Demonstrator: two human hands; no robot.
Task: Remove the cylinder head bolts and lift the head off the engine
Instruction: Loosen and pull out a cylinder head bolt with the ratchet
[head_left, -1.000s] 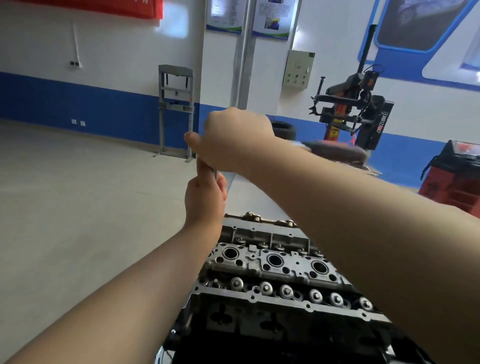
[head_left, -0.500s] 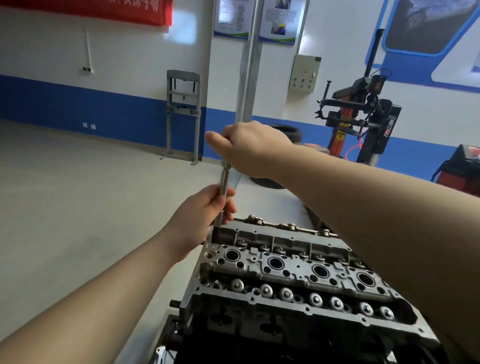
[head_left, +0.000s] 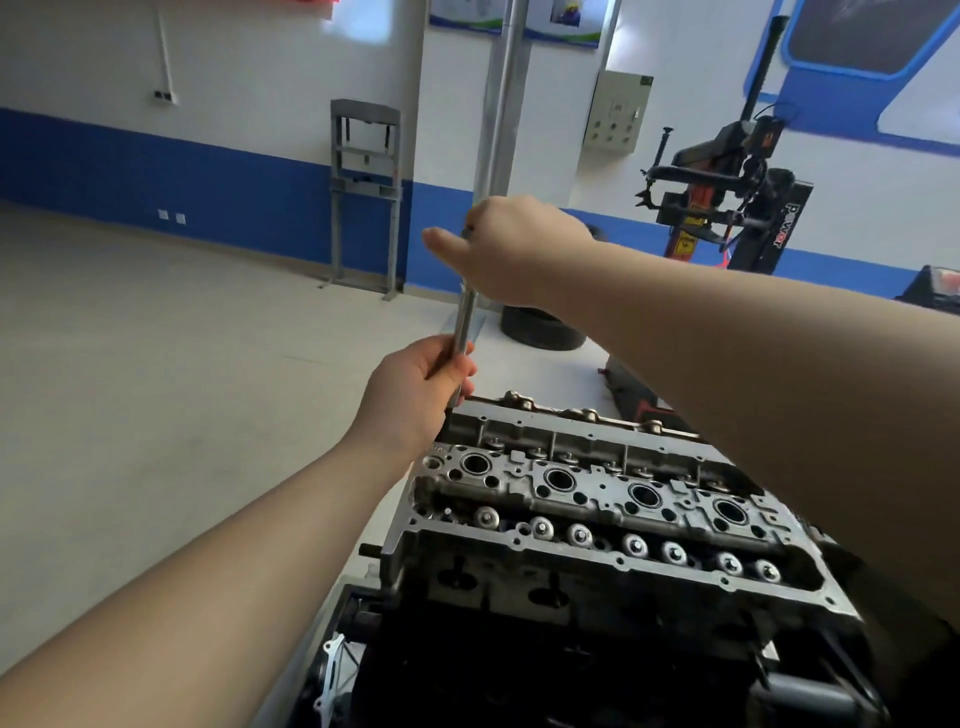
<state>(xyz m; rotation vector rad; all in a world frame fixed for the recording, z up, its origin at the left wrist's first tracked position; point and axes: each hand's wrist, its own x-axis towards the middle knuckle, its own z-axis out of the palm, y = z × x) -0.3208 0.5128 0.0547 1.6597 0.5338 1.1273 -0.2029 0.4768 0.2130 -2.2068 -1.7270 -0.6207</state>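
Observation:
A bare aluminium cylinder head (head_left: 597, 499) sits on top of the dark engine block (head_left: 571, 649), with several spark plug wells along its middle and a row of round valve tops in front. A long steel extension bar (head_left: 464, 322) stands nearly upright over the head's far left corner. My left hand (head_left: 421, 387) grips the bar low down, just above the head. My right hand (head_left: 511, 249) grips the bar's top end, the thumb pointing left. The bar's lower tip is hidden behind my left hand.
The engine stands on a stand over a pale workshop floor. A tyre (head_left: 543, 325) lies on the floor behind it. A tyre changer machine (head_left: 727, 202) stands at the back right, a grey press frame (head_left: 365, 192) against the blue-and-white wall, and a steel column (head_left: 501, 98) rises behind my hands.
Both hands and the bar have come down toward the head's far left corner. My left hand slid lower along the bar, away from my right hand. More of the head is in view.

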